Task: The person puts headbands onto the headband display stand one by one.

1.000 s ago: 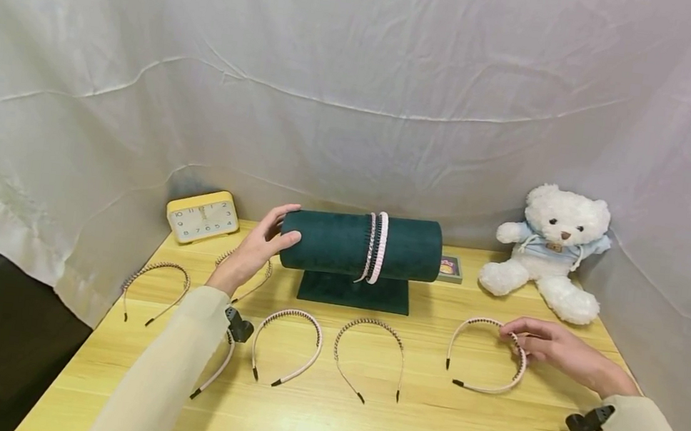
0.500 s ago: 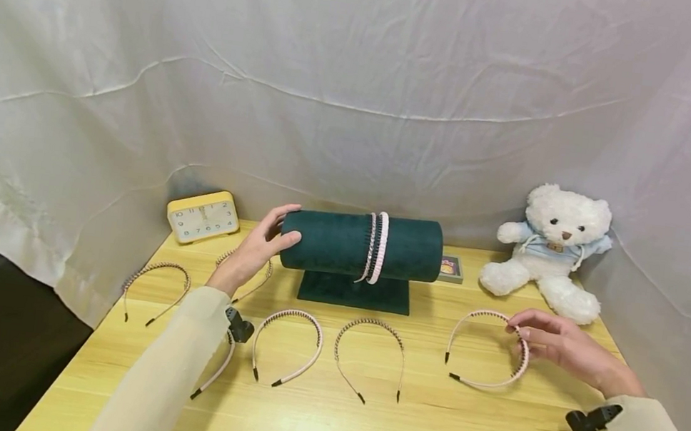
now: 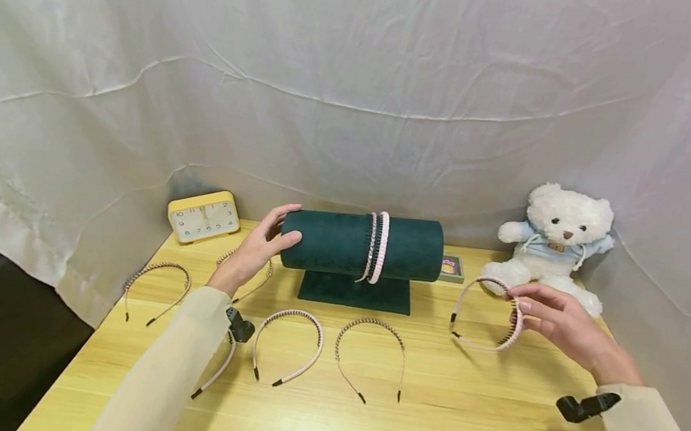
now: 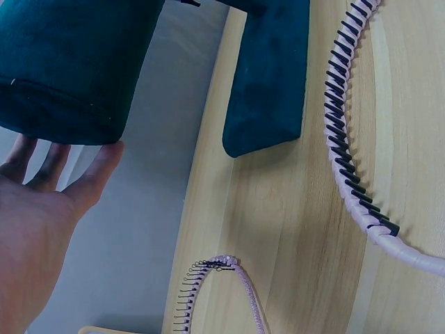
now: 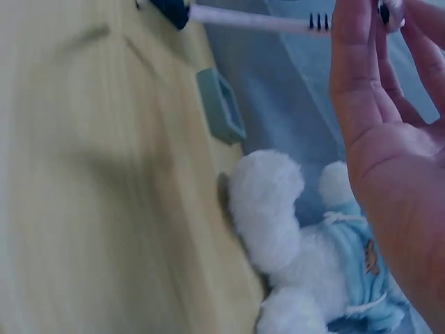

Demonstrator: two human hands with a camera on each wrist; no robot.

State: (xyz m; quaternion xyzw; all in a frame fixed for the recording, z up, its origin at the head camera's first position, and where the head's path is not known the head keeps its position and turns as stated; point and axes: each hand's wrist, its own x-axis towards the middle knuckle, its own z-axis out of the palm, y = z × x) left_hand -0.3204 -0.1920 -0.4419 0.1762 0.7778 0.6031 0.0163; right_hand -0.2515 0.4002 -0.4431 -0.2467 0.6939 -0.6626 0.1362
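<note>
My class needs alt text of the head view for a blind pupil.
A person's right grip holds a pale headband above a wooden table; the left grip touches a green display roll bearing two headbands. Nearby: more headbands, a clock, a teddy bear.

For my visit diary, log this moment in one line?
right hand: pinches raised pink headband; left hand: holds green roll; on roll: two headbands

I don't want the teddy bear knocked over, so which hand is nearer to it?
Right. The right hand, pinching a headband, is just in front of the teddy bear; the left hand is well away, touching the left end of the dark green roll.
</note>
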